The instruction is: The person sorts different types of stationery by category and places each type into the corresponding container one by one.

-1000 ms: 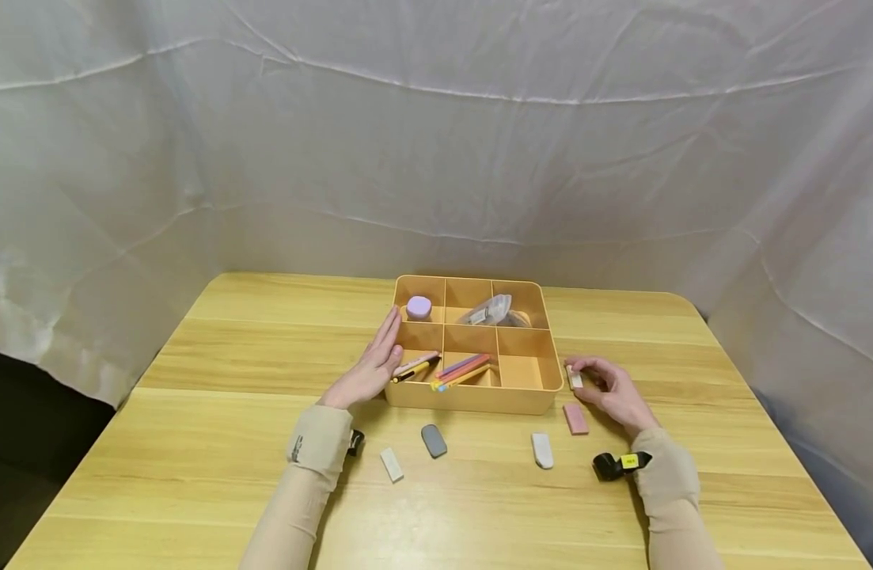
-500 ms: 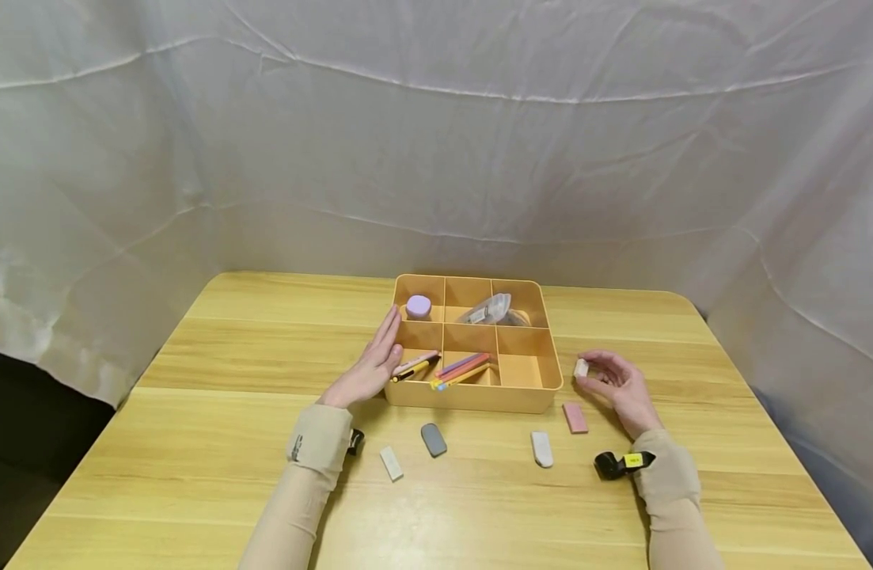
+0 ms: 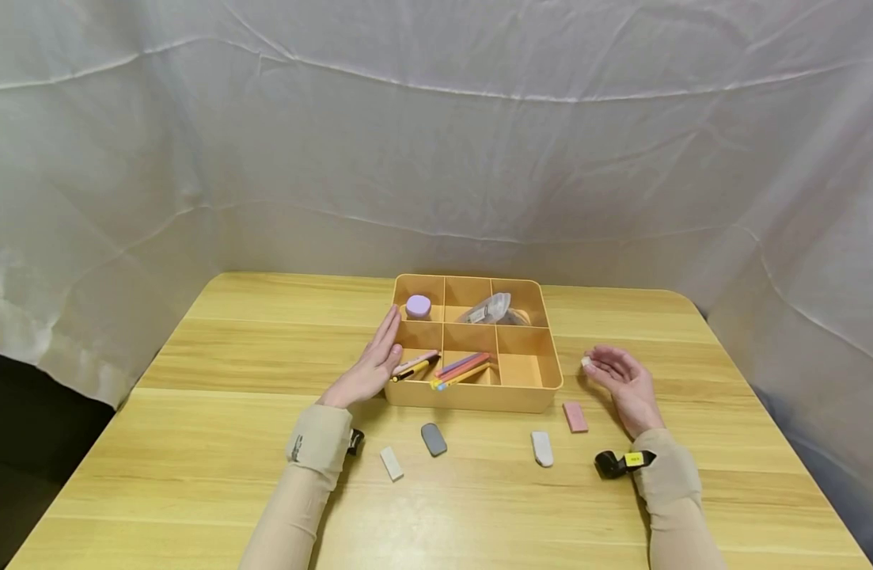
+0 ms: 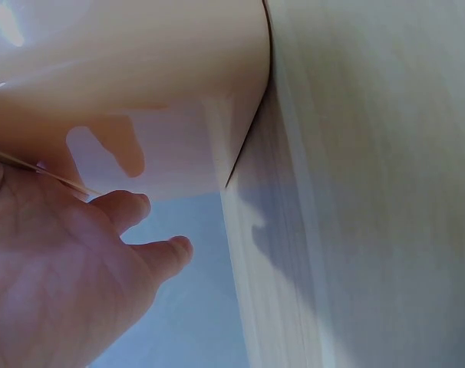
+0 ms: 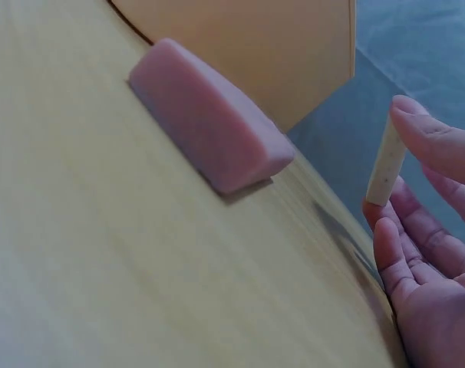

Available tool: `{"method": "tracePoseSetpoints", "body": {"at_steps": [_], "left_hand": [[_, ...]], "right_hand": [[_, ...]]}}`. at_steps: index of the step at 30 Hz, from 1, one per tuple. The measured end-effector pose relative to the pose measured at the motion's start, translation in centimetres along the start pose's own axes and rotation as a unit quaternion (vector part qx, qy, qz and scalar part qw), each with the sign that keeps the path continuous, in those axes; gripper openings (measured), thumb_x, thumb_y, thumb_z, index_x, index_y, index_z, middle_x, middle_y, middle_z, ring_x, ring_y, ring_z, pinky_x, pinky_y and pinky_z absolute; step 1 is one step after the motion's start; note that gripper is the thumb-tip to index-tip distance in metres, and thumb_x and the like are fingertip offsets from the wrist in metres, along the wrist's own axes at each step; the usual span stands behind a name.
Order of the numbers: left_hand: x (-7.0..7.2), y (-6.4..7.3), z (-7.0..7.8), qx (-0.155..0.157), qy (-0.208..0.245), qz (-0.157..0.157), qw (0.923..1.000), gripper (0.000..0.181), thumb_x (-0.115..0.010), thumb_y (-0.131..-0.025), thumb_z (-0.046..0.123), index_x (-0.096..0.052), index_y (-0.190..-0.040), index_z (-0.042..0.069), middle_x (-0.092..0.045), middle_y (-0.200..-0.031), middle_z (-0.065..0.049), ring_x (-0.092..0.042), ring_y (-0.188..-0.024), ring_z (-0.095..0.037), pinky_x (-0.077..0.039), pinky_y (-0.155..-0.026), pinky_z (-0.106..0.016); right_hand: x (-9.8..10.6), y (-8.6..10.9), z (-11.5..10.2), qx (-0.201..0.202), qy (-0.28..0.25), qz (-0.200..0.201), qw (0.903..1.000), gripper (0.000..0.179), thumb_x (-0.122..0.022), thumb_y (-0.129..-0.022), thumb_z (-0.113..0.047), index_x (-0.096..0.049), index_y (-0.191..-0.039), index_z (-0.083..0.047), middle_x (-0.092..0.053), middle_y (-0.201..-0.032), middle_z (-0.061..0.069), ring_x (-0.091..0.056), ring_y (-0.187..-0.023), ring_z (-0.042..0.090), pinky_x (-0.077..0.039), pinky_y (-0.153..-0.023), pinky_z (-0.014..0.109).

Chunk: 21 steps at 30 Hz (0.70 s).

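Note:
In the head view my left hand (image 3: 366,372) lies with straight fingers against the left wall of an orange divided box (image 3: 472,397); the left wrist view shows that palm by the glossy wall. To the right of the box, my right hand (image 3: 628,396) pinches a small white eraser (image 5: 387,165) between thumb and fingers. That eraser is mostly covered by the fingers in the head view. A pink eraser (image 3: 575,417) lies on the table near the right hand. Closer to the front are a white eraser with a rounded end (image 3: 541,450), a grey eraser (image 3: 433,440) and a white block eraser (image 3: 391,464).
Inside the box's compartments are a lilac-lidded round container (image 3: 418,306), a clear plastic bag (image 3: 489,309), some pens (image 3: 416,366) and colored pencils or pens (image 3: 461,371). The wooden table (image 3: 479,514) is bordered by a hanging grey curtain (image 3: 436,158).
My right hand has lifted the small white eraser from beside the box and drawn it a little to the right, turning it in the fingers. The left hand keeps its place.

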State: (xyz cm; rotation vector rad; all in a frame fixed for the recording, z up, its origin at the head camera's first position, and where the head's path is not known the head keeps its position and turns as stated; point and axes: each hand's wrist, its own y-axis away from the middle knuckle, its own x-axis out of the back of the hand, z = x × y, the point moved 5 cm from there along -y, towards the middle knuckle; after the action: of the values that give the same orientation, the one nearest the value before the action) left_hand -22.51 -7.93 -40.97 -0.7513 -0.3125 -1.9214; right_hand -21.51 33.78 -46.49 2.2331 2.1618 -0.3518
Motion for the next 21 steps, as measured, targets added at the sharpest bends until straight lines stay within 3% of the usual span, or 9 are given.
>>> {"method": "tracePoseSetpoints", "body": {"at_steps": [10,15,19,21], "left_hand": [[0.0,-0.2,-0.2,0.001,0.000,0.001,1.0000,0.061,-0.031,-0.109,0.012,0.002,-0.158,-0.005,0.011,-0.169,-0.019,0.005,-0.157,-0.040,-0.005,-0.124,-0.067],[0.0,-0.1,-0.2,-0.003,0.000,0.000,1.0000,0.061,-0.031,-0.109,0.012,0.001,-0.158,-0.006,0.010,-0.169,-0.020,0.004,-0.157,-0.042,-0.005,-0.124,-0.068],[0.0,0.0,-0.1,-0.009,-0.003,0.001,1.0000,0.062,-0.030,-0.110,0.017,0.002,-0.158,-0.006,0.009,-0.169,-0.021,0.004,-0.157,-0.042,-0.005,-0.124,-0.068],[0.0,0.1,-0.1,-0.012,-0.005,0.001,0.9999,0.062,-0.029,-0.111,0.020,0.002,-0.158,-0.006,0.009,-0.169,-0.021,0.004,-0.157,-0.042,-0.005,-0.124,-0.068]], "right_hand": [[-0.3,0.0,-0.7,-0.008,0.008,0.004,0.9999,0.035,-0.067,-0.091,0.008,-0.060,-0.124,-0.001,-0.073,-0.110,-0.008,-0.068,-0.098,0.002,-0.055,-0.088,0.014],[-1.3,0.2,-2.2,-0.018,-0.016,-0.014,0.9996,0.042,-0.065,-0.090,0.012,-0.057,-0.129,-0.001,-0.070,-0.116,-0.004,-0.066,-0.103,0.006,-0.055,-0.092,0.016],[-2.9,0.1,-4.7,0.031,0.040,-0.044,0.9978,0.043,-0.066,-0.089,0.013,-0.055,-0.130,0.006,-0.070,-0.117,-0.003,-0.066,-0.105,0.005,-0.054,-0.094,0.014],[-4.1,0.0,-6.1,0.072,0.099,-0.058,0.9908,0.042,-0.068,-0.087,0.012,-0.055,-0.128,0.012,-0.071,-0.115,-0.004,-0.066,-0.103,0.004,-0.053,-0.093,0.013]]}}
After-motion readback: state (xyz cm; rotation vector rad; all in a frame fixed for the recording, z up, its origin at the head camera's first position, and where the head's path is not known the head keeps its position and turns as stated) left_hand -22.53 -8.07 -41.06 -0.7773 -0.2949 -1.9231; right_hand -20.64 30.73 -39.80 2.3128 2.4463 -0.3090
